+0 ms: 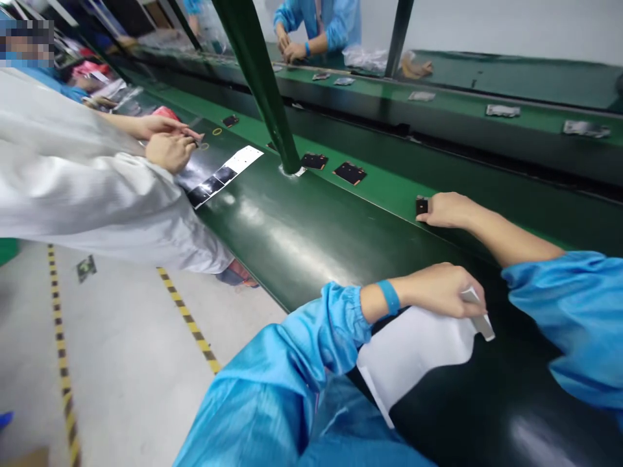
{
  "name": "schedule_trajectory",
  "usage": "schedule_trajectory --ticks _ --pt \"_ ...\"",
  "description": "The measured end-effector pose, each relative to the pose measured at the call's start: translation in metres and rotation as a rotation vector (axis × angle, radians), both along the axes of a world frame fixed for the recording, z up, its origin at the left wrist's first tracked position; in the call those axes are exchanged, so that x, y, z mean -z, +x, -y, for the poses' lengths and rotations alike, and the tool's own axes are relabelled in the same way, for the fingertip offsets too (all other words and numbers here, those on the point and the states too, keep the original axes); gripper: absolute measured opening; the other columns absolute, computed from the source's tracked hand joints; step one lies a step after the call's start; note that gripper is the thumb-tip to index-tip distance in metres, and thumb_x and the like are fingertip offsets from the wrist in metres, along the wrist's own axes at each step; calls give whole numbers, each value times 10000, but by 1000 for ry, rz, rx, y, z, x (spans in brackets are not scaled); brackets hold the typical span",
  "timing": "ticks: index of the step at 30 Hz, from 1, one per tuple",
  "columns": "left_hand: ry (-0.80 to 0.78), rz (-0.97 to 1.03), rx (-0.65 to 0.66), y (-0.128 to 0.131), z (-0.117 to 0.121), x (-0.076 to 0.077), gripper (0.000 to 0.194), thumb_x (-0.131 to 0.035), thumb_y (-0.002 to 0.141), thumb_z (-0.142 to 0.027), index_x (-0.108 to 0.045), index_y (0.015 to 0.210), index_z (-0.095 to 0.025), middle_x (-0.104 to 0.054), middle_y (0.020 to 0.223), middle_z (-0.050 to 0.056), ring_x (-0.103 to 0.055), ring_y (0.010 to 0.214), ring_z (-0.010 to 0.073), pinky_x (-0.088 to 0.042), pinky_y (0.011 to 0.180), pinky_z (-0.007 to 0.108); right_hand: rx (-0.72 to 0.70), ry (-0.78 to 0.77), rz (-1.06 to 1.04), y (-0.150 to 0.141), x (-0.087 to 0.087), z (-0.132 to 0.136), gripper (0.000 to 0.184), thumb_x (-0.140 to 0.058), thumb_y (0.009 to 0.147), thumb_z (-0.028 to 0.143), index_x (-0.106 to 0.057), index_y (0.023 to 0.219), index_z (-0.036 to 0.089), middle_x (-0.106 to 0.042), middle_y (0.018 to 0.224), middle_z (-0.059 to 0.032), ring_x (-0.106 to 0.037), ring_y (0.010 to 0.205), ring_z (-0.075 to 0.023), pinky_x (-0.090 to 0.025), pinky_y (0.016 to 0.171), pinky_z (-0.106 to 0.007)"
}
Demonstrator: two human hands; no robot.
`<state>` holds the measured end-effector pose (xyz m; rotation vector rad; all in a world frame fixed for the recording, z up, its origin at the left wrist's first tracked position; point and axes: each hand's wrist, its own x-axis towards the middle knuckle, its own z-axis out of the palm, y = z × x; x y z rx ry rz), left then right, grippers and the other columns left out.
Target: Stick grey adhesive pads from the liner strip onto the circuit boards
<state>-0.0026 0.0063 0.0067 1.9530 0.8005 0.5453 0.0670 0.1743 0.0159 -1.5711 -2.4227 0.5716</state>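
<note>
My right hand (pixel 452 209) reaches across to the green strip along the far side of the bench. Its fingers are closed on a small black flat board (pixel 422 206). Nearer to me, my left hand (pixel 445 288), with a blue band round the wrist, is closed on a pale grey-white flat strip (pixel 481 322). Under that hand a white sheet of paper (pixel 413 357) lies over the bench edge, its front corner bent. Whether the strip is part of the sheet, I cannot tell. Two black boards with copper-coloured edges, one of them this board (pixel 350 172), lie further left on the green strip.
A green post (pixel 265 84) rises from the bench. At left a person in a white coat (pixel 87 175) works beside a white sheet with black panels (pixel 226 175). Across the line stands a person in blue (pixel 335 26). Several pale parts, like this part (pixel 503 111), lie on the far ledge.
</note>
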Motion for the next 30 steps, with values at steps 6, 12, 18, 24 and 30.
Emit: schedule_trajectory --ticks 6,12,18,24,30 --pt "-178 132 -338 -3 -4 1 134 -746 916 -281 -823 945 -175 -814 918 62 -741 922 210 -544 841 300 109 -106 -220 66 -6 35 423 -726 985 376 -574 602 280 -594 619 -72 -455 532 -162 -360 620 -454" --pt "-286 205 -658 -9 -12 5 187 -747 906 -329 -824 945 -164 -813 973 74 -722 918 199 -544 833 287 82 -260 -655 139 17 113 432 -732 820 808 -798 857 383 -702 801 -127 -592 613 -228 -453 548 -445" --pt "-289 249 -706 -13 -4 -11 264 -786 829 -398 -783 861 -136 -774 852 59 -666 788 171 -483 703 251 171 -93 -780 115 17 149 284 -742 846 530 -701 862 250 -728 859 -72 -678 782 -239 -545 706 -376" --pt "-256 216 -735 -23 -13 -12 343 -775 777 -481 -755 788 -138 -693 708 21 -532 626 136 -394 568 234 59 53 -755 114 22 136 134 -600 930 306 -687 942 205 -681 889 -46 -603 767 -184 -461 693 -320" --pt "-169 77 -708 -20 -8 -9 326 -747 757 -468 -737 710 -146 -653 650 17 -492 601 130 -367 545 229 -57 175 -654 112 16 142 65 -613 953 214 -655 904 203 -669 924 -57 -596 920 -220 -467 860 -365"
